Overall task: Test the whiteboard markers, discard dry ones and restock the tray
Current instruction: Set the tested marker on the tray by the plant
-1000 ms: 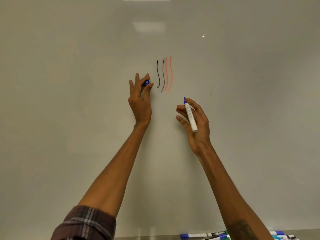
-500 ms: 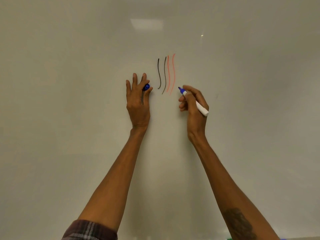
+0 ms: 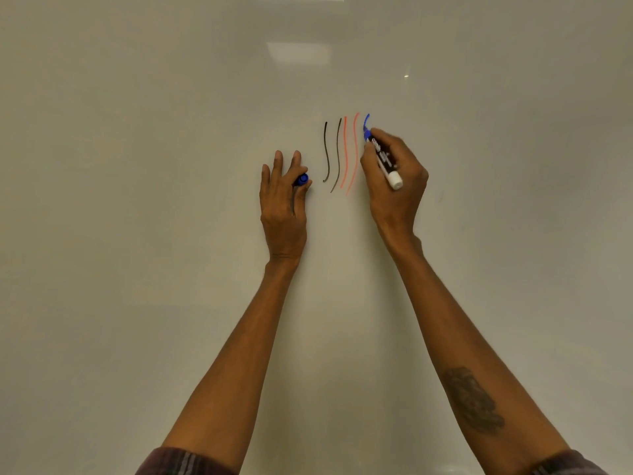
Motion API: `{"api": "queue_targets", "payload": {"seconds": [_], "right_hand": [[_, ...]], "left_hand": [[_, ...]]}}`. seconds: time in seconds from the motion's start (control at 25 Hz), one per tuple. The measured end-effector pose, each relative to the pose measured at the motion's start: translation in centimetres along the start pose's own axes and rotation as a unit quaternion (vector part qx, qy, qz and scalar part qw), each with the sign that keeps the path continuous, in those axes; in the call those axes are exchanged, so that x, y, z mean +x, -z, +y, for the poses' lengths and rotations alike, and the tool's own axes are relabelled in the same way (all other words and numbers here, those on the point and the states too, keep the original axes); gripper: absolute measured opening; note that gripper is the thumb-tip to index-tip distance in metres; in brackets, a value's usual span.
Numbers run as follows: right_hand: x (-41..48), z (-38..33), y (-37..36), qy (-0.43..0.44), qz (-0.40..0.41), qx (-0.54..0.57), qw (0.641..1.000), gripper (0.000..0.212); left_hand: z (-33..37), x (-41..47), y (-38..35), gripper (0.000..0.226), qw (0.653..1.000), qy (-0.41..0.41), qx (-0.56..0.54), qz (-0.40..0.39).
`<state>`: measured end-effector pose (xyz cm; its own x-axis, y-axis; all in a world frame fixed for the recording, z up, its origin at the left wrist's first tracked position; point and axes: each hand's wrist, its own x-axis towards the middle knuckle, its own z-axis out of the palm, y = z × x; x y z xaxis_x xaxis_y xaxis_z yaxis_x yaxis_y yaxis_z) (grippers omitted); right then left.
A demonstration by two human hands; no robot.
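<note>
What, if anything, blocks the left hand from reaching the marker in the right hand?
Probably nothing, so yes: the left hand, pinching the blue cap, lies beside the right hand and its marker, only drawn lines between.

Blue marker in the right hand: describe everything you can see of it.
The blue marker is uncapped: blue tip, dark printed label on the barrel, white plastic-looking rear end. The right hand grips its barrel, tip pointing up-left and touching the whiteboard at the foot of a short blue stroke. A blue cap is pinched in the left hand.
</note>
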<state>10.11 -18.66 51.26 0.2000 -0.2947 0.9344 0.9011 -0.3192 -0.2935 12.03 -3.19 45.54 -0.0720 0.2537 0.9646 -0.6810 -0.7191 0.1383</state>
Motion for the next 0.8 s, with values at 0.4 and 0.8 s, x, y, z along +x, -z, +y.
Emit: {"api": "queue_targets", "payload": {"seconds": [0.4,0.8], "right_hand": [[-2.9,-0.7,1.3,-0.07,0.048,0.036,0.996,0.021],[-5.1,1.1,2.5,-0.024,-0.012,-0.037,0.999,0.023]], "left_hand": [[-0.4,-0.1,-0.1,0.035,1.0,-0.026,0.006,0.007],[-1.0,-0.3,-0.2,0.027,1.0,-0.013,0.012,-0.015]]}}
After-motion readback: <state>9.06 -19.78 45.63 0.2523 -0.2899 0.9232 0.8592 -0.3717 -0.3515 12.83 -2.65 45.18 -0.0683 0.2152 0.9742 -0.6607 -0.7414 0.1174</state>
